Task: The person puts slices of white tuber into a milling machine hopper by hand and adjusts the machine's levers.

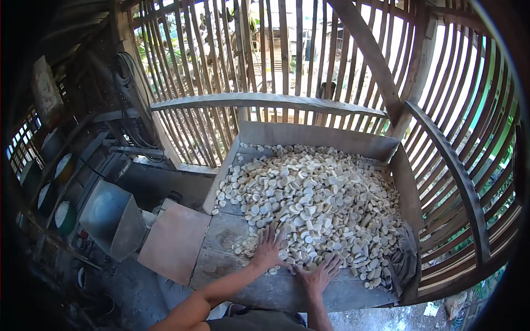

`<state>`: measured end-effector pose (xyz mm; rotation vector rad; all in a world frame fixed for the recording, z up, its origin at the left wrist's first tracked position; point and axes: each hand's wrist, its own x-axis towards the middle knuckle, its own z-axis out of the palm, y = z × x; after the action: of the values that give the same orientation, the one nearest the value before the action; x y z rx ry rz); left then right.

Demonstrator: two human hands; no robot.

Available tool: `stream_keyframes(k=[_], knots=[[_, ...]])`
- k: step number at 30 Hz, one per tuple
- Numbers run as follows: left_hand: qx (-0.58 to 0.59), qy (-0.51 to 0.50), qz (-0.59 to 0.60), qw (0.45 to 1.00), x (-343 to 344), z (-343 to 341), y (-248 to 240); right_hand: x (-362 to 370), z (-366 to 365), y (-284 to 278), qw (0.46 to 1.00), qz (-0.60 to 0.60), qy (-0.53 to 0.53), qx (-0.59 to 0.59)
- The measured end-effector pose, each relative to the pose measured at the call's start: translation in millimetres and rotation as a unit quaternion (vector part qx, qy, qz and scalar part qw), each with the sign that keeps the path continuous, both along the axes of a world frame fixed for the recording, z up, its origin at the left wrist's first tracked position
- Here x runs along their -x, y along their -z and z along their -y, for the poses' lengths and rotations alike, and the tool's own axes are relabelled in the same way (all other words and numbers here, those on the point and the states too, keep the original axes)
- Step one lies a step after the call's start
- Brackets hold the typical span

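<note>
A large heap of pale, thick disc-shaped pieces (309, 187) lies on a wooden tray-like table (221, 265) with raised boards at its back and sides; their material I cannot tell. At the heap's near edge, my left hand (268, 249) rests with fingers spread against the pieces, pointing away from me. My right hand (319, 275) is just to its right and a little nearer, fingers also stretched apart and touching the front pieces. The two thumbs come close together. Neither hand grips anything. A dark crumpled cloth (404, 259) lies by the heap's right side.
A flat brownish board (174, 243) adjoins the table on the left, beside a grey metal hopper (113, 220). Slatted wooden walls (276, 60) enclose the back and right. A coiled hose or cable (126, 77) hangs at left. A chicken (455, 304) is at lower right.
</note>
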<state>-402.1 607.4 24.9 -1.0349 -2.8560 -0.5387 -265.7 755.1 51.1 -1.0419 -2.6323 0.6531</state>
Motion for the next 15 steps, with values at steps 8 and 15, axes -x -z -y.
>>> stream_keyframes(k=[8,15], knots=[[-0.082,-0.099,0.036,0.991,8,-28,-4,22,-8,2,0.998,0.047,0.011,-0.036],[-0.186,-0.176,0.019,0.966,9,-47,-2,21,-12,18,0.999,-0.037,-0.017,-0.017]])
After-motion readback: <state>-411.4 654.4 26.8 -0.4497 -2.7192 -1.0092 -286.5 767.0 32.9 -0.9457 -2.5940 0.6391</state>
